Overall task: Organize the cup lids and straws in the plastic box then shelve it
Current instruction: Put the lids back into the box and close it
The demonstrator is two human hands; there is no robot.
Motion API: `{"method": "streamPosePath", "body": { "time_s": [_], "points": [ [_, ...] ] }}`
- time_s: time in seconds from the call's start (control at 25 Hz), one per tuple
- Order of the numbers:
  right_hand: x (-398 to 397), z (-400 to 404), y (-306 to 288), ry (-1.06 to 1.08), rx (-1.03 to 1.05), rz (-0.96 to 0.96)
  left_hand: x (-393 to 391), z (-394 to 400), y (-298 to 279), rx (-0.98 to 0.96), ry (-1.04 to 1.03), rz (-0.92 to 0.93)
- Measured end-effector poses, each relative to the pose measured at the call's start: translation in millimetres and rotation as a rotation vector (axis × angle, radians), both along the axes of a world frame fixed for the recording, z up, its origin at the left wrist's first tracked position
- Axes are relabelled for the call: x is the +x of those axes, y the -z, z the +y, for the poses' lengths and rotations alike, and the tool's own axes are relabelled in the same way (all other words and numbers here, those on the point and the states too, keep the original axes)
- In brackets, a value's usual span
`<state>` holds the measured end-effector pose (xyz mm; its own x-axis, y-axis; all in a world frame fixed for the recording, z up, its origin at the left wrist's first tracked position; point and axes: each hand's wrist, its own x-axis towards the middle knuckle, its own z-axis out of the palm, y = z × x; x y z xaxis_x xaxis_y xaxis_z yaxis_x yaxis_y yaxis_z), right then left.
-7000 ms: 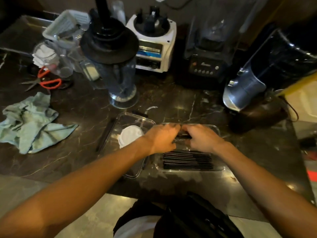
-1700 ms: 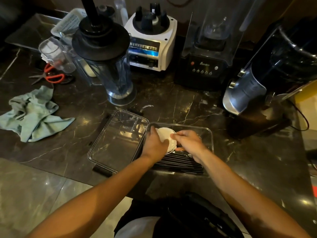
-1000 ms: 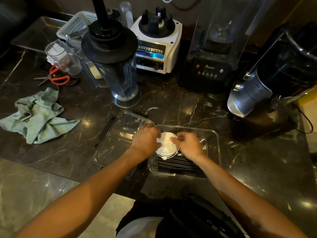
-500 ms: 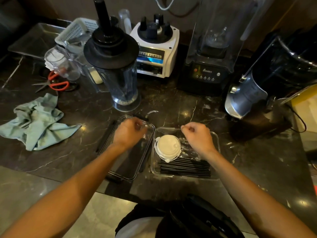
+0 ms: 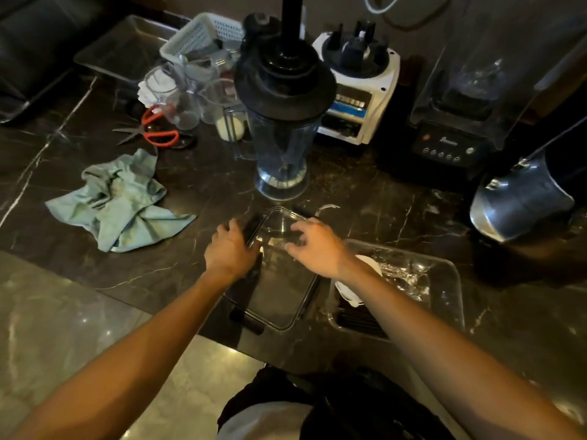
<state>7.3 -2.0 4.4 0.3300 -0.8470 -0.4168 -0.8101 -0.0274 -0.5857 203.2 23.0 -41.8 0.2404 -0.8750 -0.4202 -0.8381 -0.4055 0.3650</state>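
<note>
Dark marble counter (image 5: 397, 217) fills the head view. Half a second ago both hands hovered apart; now the left hand (image 5: 230, 249) curls round the clear lid (image 5: 279, 281) at centre, while the right hand (image 5: 317, 246) rests spread on it. Cup lids (image 5: 368, 268) and straws (image 5: 355, 319) sit inside the plastic box (image 5: 444, 300), lower right; closing probably comes next.

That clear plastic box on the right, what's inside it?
In the plastic box: white cup lids, black straws and something crinkly and clear. The right forearm hides part of the lids and straws.
</note>
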Motion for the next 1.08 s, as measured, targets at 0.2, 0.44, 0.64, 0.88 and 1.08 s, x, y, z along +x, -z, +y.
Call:
{"method": "streamPosePath", "body": {
  "time_s": [0.2, 0.44, 0.64, 0.88, 1.08],
  "points": [
    [34.6, 7.2, 32.4, -0.033, 0.087, 0.205, 18.3, 5.7, 13.5, 0.048, -0.01, 0.027],
    [44.9, 20.5, 52.9, -0.193, 0.026, 0.413, 28.0, -0.4, 20.7, 0.074, -0.065, 0.081],
    [44.1, 26.1, 55.6, -0.257, 0.002, 0.463, 39.4, -17.8, 30.9, 0.182, -0.052, 0.098],
    [35.9, 26.4, 49.6, -0.26, 0.036, 0.402, 37.0, -12.9, 8.1, 0.199, 0.048, 0.194],
    [19.2, 27.5, 22.4, -0.248, -0.012, 0.19, 35.7, -1.0, -51.8, 0.172, 0.017, 0.453]
  ]
}}
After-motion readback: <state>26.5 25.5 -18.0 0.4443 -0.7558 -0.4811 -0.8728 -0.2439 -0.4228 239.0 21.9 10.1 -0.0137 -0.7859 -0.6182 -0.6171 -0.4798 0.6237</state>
